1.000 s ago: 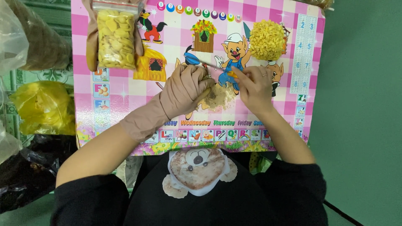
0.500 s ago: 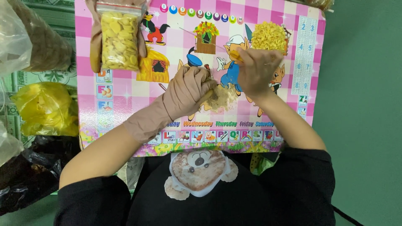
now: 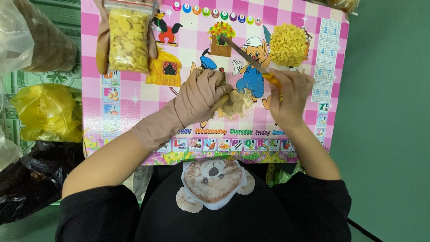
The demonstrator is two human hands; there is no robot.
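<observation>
The person wears a black top with a bear picture [image 3: 214, 184] at the near edge of the tabletop [image 3: 134, 107], which is pink-checked and printed with cartoon animals, letters and numbers.

The left hand [image 3: 199, 94], in a tan glove whose cuff reaches up the forearm, sits at the middle of the tabletop. Its grip is closed around a pale brown root piece [image 3: 220, 102], only the end of which shows beyond the fingers. Just beside that end, toward the right edge, lies a small heap of pale peelings [image 3: 238, 104], touching the tabletop.

The right hand [image 3: 290, 96] is bare and sits to the right of the heap. Its grip is clamped on the orange handle of a knife [image 3: 251, 60]. The blade slants up and left, its tip above the gloved hand, clear of the root piece.

Farther on, near the far right corner, lies a round pile of yellow slices [image 3: 289, 45]. At the far left corner, a clear bag of yellow slices [image 3: 129, 38] lies on a spare tan glove [image 3: 102, 47].

Off the left edge lie a yellow plastic bag [image 3: 45, 112], a clear bag of brown material [image 3: 42, 40] and a black bag [image 3: 31, 179].
</observation>
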